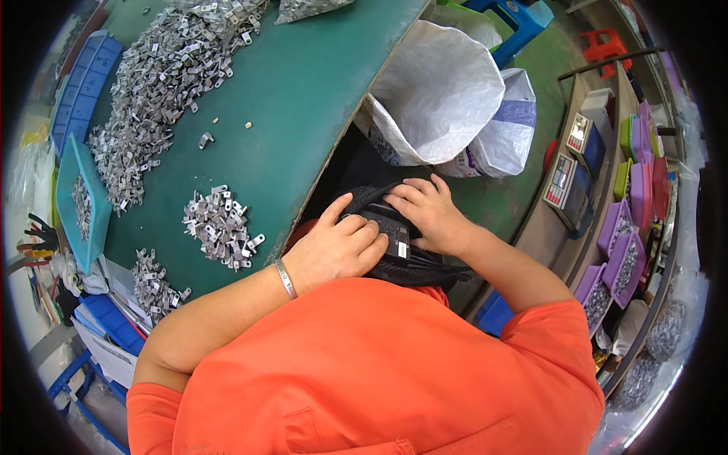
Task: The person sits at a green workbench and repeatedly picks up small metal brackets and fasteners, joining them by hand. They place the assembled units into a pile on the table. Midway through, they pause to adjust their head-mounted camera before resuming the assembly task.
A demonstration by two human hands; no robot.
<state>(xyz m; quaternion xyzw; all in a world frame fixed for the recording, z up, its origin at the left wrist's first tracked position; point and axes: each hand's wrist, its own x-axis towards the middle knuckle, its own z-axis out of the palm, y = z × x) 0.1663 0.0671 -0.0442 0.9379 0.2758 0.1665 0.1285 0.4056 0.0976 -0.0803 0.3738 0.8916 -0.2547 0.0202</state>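
In front of my body is a black mesh bag (pixel 406 271) with its top gaping. A black boxy device (pixel 393 227) with a small white label sits inside it. My left hand (pixel 339 246), a metal bracelet at its wrist, is curled over the bag's left side, its index finger reaching up along the rim. From the right, my right hand (pixel 428 212) closes around the opposite rim, fingertips over the device's upper edge. Fingers cover parts of the device and bag. Nearest on the green table (pixel 296 98) is a small pile of metal brackets (pixel 220 227).
A big heap of brackets (pixel 167 83) spreads over the table's far left, beside a teal tray (pixel 80 201). White woven sacks (pixel 440 91) stand beyond the table edge. On the right, a shelf holds boxed devices (pixel 565 186) and purple bins (pixel 626 262). Stools stand farther off.
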